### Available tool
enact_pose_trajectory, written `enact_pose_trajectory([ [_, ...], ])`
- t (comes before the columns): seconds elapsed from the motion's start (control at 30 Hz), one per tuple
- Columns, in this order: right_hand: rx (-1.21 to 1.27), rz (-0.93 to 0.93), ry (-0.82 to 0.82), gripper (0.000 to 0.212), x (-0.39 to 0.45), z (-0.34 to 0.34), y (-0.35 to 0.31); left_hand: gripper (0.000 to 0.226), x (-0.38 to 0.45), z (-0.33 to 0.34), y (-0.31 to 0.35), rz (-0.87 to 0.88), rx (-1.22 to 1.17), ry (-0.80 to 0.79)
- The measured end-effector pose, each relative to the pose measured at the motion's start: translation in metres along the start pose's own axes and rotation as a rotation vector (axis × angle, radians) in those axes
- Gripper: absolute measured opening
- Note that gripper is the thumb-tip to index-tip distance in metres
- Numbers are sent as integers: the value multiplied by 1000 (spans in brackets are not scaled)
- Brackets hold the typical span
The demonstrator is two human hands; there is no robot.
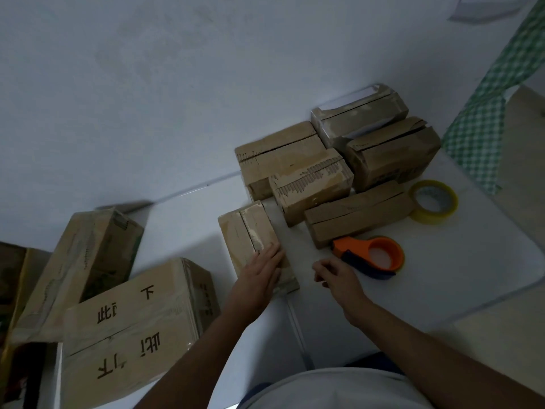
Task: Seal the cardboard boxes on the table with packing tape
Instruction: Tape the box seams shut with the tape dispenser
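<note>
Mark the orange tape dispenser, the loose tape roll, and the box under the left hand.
orange tape dispenser (372, 256): head view, on its ring.
loose tape roll (436, 214): head view, near wall.
small box (244, 231): head view, top flap.

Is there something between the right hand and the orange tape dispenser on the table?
Nothing visible. The right hand hovers just left of the orange tape dispenser, with only bare white table between them. The left hand rests flat on the small box.
</note>
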State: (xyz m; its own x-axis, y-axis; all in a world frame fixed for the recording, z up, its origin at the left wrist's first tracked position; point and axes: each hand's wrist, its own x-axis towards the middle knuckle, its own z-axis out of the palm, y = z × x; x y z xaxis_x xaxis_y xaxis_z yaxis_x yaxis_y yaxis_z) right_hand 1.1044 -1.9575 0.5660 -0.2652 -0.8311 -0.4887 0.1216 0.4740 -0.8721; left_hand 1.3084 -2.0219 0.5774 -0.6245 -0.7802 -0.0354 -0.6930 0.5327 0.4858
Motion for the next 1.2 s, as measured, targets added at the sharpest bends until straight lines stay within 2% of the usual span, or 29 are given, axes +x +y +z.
enact_pose_trajectory([
  [0.13,-1,-96,39,19,-2,2,4,56,-3,3,-6,37,55,-18],
  [0.3,18,-113,65,16,0,4,6,70,-4,10,-9,94,203,-15],
  [0.57,28,-76,72,15,3,3,8,66,3,18,-9,196,409,95],
  [0.7,48,-57,83,13,4,3,4,69,3,15,-7,191,439,79],
  [0.83,16,-79,87,13,4,2,4,88,4,9,-2,113,384,-47],
  [0.93,-36,-120,92,14,8,2,5,86,6,4,-5,66,275,-127],
  [1.07,-96,-167,85,14,17,10,8,79,1,-3,-15,156,263,-136],
  [1.2,-150,-202,81,14,27,26,13,78,0,-1,-13,210,404,-51],
])
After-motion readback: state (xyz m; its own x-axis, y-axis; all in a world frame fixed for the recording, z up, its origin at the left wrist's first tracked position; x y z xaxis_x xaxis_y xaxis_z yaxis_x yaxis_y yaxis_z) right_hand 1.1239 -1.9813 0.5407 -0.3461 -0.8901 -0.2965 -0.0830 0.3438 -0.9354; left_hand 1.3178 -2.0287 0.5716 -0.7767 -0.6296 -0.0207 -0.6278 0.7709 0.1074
